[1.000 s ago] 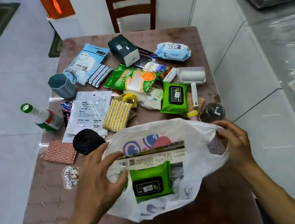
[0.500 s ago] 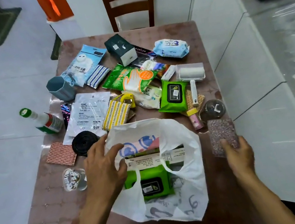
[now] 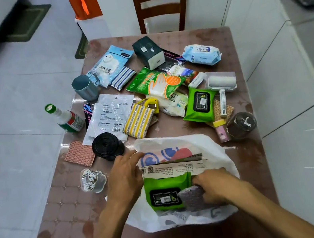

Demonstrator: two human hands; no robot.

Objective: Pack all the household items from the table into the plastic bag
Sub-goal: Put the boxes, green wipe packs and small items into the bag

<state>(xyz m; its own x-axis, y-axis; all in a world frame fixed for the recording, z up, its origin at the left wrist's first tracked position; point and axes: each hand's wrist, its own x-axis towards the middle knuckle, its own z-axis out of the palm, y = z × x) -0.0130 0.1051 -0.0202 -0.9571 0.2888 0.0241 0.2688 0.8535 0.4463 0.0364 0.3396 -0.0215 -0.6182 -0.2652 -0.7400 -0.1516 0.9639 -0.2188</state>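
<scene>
From the head camera: the right hand (image 3: 216,187) is now inside the mouth of the plastic bag (image 3: 208,143), fingers curled round a dark speckled scouring pad (image 3: 192,195) and pushing it in beside the green wipes pack (image 3: 165,193) already packed. Half a second ago that same pad was out on the table's right side under this hand, so it has just made the trip across. The left hand (image 3: 124,179) stays where it was, fingers fairly straight and spread flat on the bag's left edge, holding the mouth open without pinching anything I can see. A white printed box (image 3: 173,168) sits in the bag behind the wipes.

So that makes one more item in, I'd say, but plenty remains on the table (image 3: 242,158): the bin-bag roll (image 3: 106,146), lint roller (image 3: 221,86), a second green wipes pack (image 3: 199,104), the cup (image 3: 84,87), the spray bottle (image 3: 65,118), the cotton-swab jar (image 3: 92,180). Early days yet.
</scene>
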